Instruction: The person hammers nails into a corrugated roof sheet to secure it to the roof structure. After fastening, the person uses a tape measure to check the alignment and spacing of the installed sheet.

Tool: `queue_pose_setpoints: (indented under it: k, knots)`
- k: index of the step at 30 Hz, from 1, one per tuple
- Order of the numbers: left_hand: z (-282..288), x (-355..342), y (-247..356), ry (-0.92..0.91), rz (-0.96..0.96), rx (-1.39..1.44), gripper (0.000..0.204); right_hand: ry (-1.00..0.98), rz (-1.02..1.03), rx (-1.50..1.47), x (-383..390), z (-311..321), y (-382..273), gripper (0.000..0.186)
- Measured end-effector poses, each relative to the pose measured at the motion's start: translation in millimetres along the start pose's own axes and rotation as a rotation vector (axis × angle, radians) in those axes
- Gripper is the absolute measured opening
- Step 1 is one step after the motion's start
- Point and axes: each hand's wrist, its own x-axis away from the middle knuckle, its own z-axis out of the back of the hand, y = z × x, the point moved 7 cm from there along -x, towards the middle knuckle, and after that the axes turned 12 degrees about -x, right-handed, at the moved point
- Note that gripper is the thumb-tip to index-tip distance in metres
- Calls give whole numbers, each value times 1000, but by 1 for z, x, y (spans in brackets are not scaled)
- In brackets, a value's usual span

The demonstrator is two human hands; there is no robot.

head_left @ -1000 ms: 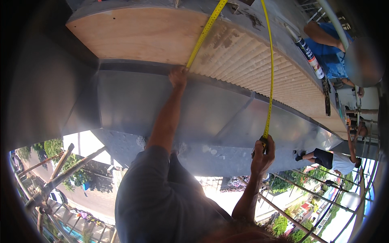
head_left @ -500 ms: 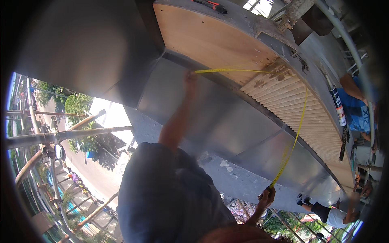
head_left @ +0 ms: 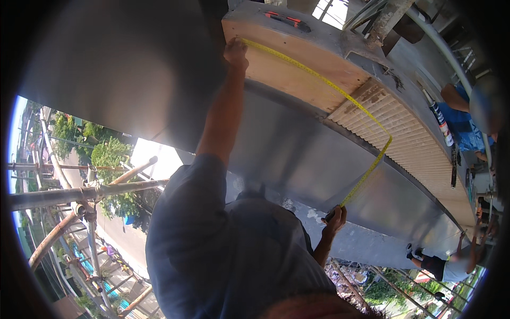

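My left hand (head_left: pixel 237 54) is raised to the upper left corner of a plywood panel (head_left: pixel 297 80), fingers closed on the free end of a yellow tape measure blade (head_left: pixel 313 72). The blade runs along the plywood and past a cream ribbed panel (head_left: pixel 419 165), then bends sharply back toward me. Lower down, my right hand (head_left: pixel 337 219) grips the dark case (head_left: pixel 330 215) of the tape measure, in front of smooth grey metal sheeting (head_left: pixel 297 143). My right fingers partly cover the case.
On the grey ledge above the panels lie a red and black utility knife (head_left: pixel 287 21) and a sealant tube (head_left: pixel 442 125). Scaffold poles (head_left: pixel 90 190) cross at left, high over a street. One person in blue (head_left: pixel 462 125) is at right; another (head_left: pixel 456 270) stands farther along.
My left hand has moved up from the metal sheeting to the plywood corner, carrying the blade end. My right hand has shifted up and left with the case. The view has shifted slightly.
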Motion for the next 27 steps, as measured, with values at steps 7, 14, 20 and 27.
queue_pose_setpoints:
  k: [7, 14, 20, 27]
  knots:
    - [-29, -14, 15, 147, 164, 279, 37, -53, 64, 52, 31, -68, -47, 35]
    - [-16, -54, 19, 183, 294, 301, 36, -49, 102, 133, 56, -53, -29, 37]
    - [-21, -68, 17, 0, 264, 162, 46, -69, 153, 186, 67, -59, -27, 42]
    - [-2, -105, 10, -14, 152, 41, 45, -60, 186, 168, 74, -59, -24, 41]
